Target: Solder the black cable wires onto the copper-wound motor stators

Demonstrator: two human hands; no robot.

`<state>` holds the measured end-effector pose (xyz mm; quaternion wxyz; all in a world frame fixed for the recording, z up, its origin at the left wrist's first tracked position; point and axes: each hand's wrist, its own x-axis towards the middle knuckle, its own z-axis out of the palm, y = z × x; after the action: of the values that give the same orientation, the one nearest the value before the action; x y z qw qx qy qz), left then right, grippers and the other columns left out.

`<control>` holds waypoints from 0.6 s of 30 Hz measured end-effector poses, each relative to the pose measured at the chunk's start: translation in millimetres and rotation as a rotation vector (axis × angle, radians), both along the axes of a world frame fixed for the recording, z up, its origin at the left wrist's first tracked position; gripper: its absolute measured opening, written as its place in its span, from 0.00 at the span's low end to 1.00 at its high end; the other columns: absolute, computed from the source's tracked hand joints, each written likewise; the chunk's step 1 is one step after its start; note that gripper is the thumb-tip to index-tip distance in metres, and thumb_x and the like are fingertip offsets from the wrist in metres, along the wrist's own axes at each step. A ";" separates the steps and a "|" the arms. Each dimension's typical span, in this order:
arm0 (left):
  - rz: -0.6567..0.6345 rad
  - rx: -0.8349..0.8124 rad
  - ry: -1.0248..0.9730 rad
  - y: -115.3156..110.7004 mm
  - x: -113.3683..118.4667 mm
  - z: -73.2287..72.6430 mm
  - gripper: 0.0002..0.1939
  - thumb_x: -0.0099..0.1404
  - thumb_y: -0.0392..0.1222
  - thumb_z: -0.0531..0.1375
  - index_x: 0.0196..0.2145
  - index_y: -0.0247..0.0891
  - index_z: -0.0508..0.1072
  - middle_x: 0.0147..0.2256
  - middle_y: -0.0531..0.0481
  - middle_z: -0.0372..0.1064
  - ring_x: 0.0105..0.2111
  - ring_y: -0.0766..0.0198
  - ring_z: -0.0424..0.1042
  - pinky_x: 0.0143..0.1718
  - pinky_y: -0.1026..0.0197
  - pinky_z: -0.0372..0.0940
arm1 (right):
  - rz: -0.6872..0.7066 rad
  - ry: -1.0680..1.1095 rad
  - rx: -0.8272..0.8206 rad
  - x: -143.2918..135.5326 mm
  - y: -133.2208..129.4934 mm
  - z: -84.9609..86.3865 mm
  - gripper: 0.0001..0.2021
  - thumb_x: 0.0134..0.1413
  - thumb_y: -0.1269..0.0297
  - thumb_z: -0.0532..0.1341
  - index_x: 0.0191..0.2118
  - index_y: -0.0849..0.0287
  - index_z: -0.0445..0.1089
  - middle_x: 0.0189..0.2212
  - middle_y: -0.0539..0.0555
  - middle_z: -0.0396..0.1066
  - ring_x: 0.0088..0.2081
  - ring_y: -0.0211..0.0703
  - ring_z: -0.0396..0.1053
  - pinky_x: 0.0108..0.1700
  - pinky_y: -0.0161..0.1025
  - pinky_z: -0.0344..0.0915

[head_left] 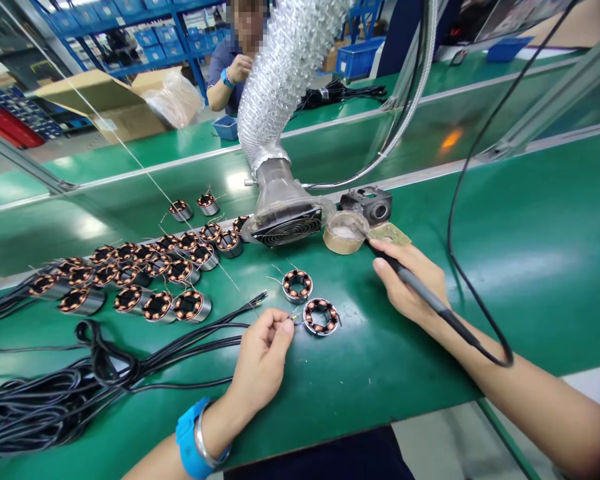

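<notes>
Stator (322, 329) gleams copper and silver — left grip (263, 353) pinches thin wires (296, 320), right grip (420, 268) holds black soldering iron (425, 293)

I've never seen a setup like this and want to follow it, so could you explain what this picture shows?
This single picture comes from a camera on a person's head; no robot arm appears. Their bare left hand pinches thin wires beside two copper-wound rings. Their bare right hand holds a pen-like tool, probably a soldering iron, its tip at a round tub. The green bench also bears more rings and black cables, at the picture's left. A silver duct ends in a hood with a fan grille.
</notes>
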<state>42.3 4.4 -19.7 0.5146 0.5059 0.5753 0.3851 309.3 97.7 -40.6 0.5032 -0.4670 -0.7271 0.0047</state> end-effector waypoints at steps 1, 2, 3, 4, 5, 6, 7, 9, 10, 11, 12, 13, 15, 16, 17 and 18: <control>0.002 -0.012 -0.024 0.8 -1.2 0.8 0.15 0.67 0.52 0.55 0.36 0.37 0.68 0.23 0.58 0.58 0.20 0.72 0.54 0.21 0.67 0.51 | 0.014 0.036 0.015 -4.1 -5.7 1.9 0.15 0.60 0.68 0.61 0.52 0.56 0.71 0.35 0.54 0.76 0.30 0.39 0.73 0.34 0.38 0.71; 0.001 -0.024 -0.043 1.8 -2.4 1.6 0.14 0.66 0.52 0.56 0.37 0.37 0.68 0.22 0.58 0.59 0.19 0.72 0.54 0.21 0.68 0.51 | 0.034 0.064 0.030 -9.3 -12.2 5.1 0.15 0.60 0.70 0.61 0.52 0.56 0.71 0.32 0.52 0.75 0.27 0.37 0.72 0.31 0.36 0.70; 0.000 -0.036 -0.057 3.1 -3.7 2.4 0.14 0.65 0.51 0.56 0.37 0.37 0.68 0.22 0.58 0.59 0.19 0.72 0.55 0.20 0.68 0.50 | 0.076 0.075 0.039 -15.7 -18.8 9.2 0.14 0.60 0.72 0.60 0.51 0.56 0.71 0.29 0.50 0.74 0.23 0.35 0.70 0.28 0.34 0.69; 0.002 -0.045 -0.066 4.4 -4.9 3.0 0.13 0.64 0.51 0.57 0.36 0.36 0.69 0.21 0.57 0.60 0.18 0.72 0.56 0.19 0.68 0.50 | 0.142 0.068 0.046 -23.2 -24.8 13.9 0.13 0.60 0.73 0.60 0.49 0.55 0.71 0.26 0.48 0.73 0.21 0.33 0.68 0.26 0.32 0.68; 0.010 -0.050 -0.070 5.7 -6.0 3.7 0.13 0.63 0.50 0.58 0.35 0.36 0.69 0.21 0.57 0.60 0.18 0.72 0.56 0.19 0.69 0.50 | 0.230 0.044 0.048 -31.7 -29.6 18.8 0.11 0.59 0.74 0.60 0.46 0.55 0.71 0.25 0.47 0.72 0.21 0.33 0.68 0.26 0.32 0.67; 0.020 -0.051 -0.072 7.0 -6.8 4.3 0.13 0.63 0.50 0.58 0.34 0.36 0.69 0.22 0.56 0.61 0.18 0.72 0.57 0.18 0.69 0.49 | 0.334 0.010 0.051 -40.7 -33.1 23.4 0.09 0.58 0.73 0.61 0.43 0.56 0.71 0.25 0.48 0.72 0.23 0.34 0.67 0.26 0.32 0.67; 0.032 -0.050 -0.073 8.0 -7.3 5.0 0.13 0.62 0.50 0.58 0.33 0.36 0.69 0.22 0.56 0.62 0.17 0.72 0.57 0.17 0.69 0.49 | 0.430 -0.022 0.054 -50.0 -35.2 27.5 0.06 0.57 0.73 0.62 0.40 0.56 0.71 0.25 0.49 0.71 0.24 0.35 0.67 0.27 0.33 0.66; 0.047 -0.043 -0.066 9.6 -7.8 6.4 0.14 0.61 0.50 0.59 0.32 0.36 0.69 0.22 0.55 0.62 0.17 0.73 0.57 0.17 0.69 0.49 | 0.569 -0.087 0.040 -67.5 -35.5 32.9 0.03 0.56 0.71 0.61 0.37 0.58 0.69 0.26 0.51 0.69 0.26 0.38 0.64 0.29 0.36 0.65; 0.048 -0.039 -0.059 10.1 -8.0 7.0 0.14 0.61 0.51 0.59 0.31 0.35 0.69 0.21 0.56 0.62 0.16 0.73 0.57 0.16 0.69 0.49 | 0.599 -0.109 0.028 -74.9 -34.4 33.9 0.02 0.56 0.71 0.60 0.36 0.58 0.68 0.25 0.51 0.67 0.26 0.38 0.62 0.29 0.37 0.64; 0.046 -0.036 -0.050 10.5 -8.3 7.6 0.14 0.61 0.51 0.60 0.31 0.35 0.69 0.21 0.56 0.61 0.16 0.73 0.56 0.16 0.69 0.49 | 0.619 -0.122 0.017 -81.1 -33.2 33.7 0.02 0.56 0.71 0.59 0.35 0.58 0.68 0.25 0.51 0.66 0.27 0.39 0.61 0.30 0.37 0.63; 0.043 -0.032 -0.038 10.8 -8.8 8.1 0.14 0.60 0.51 0.60 0.31 0.35 0.69 0.21 0.57 0.60 0.16 0.73 0.55 0.17 0.69 0.49 | 0.633 -0.122 0.014 -85.8 -32.0 32.5 0.04 0.56 0.73 0.57 0.35 0.58 0.67 0.24 0.51 0.65 0.27 0.39 0.60 0.30 0.37 0.63; 0.038 -0.030 -0.023 11.1 -9.6 8.6 0.14 0.60 0.50 0.60 0.31 0.35 0.69 0.21 0.57 0.60 0.16 0.74 0.54 0.17 0.69 0.48 | 0.647 -0.114 0.010 -88.9 -31.2 30.6 0.06 0.56 0.75 0.55 0.34 0.58 0.66 0.24 0.50 0.64 0.27 0.39 0.60 0.31 0.37 0.63; 0.007 -0.030 0.018 11.5 -11.5 9.5 0.13 0.61 0.49 0.61 0.31 0.34 0.70 0.21 0.57 0.59 0.18 0.74 0.53 0.19 0.69 0.48 | 0.676 -0.086 -0.002 -91.1 -30.8 25.6 0.08 0.56 0.78 0.53 0.35 0.58 0.65 0.25 0.51 0.64 0.28 0.39 0.60 0.31 0.37 0.63; -0.017 -0.035 0.038 11.6 -12.5 10.0 0.13 0.62 0.49 0.61 0.30 0.33 0.71 0.21 0.57 0.59 0.18 0.73 0.53 0.20 0.69 0.49 | 0.695 -0.072 -0.013 -90.4 -31.1 23.1 0.09 0.56 0.79 0.53 0.36 0.58 0.65 0.26 0.52 0.65 0.29 0.39 0.61 0.31 0.36 0.63; -0.044 -0.044 0.054 11.6 -13.3 10.5 0.13 0.62 0.48 0.60 0.30 0.33 0.71 0.21 0.57 0.59 0.19 0.73 0.53 0.20 0.69 0.49 | 0.715 -0.058 -0.028 -89.1 -31.5 20.8 0.09 0.56 0.79 0.53 0.37 0.58 0.65 0.28 0.52 0.66 0.29 0.39 0.62 0.32 0.36 0.64; -0.066 -0.054 0.065 11.5 -13.9 11.0 0.13 0.63 0.48 0.60 0.30 0.33 0.72 0.20 0.56 0.59 0.20 0.72 0.53 0.21 0.68 0.49 | 0.730 -0.045 -0.043 -87.4 -32.1 19.0 0.10 0.56 0.80 0.53 0.37 0.58 0.65 0.28 0.53 0.66 0.30 0.39 0.62 0.32 0.36 0.64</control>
<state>28.4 15.9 -8.8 0.5216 0.5228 0.5850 0.3353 221.9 65.6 -21.6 0.4423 -0.1869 -0.8566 0.1889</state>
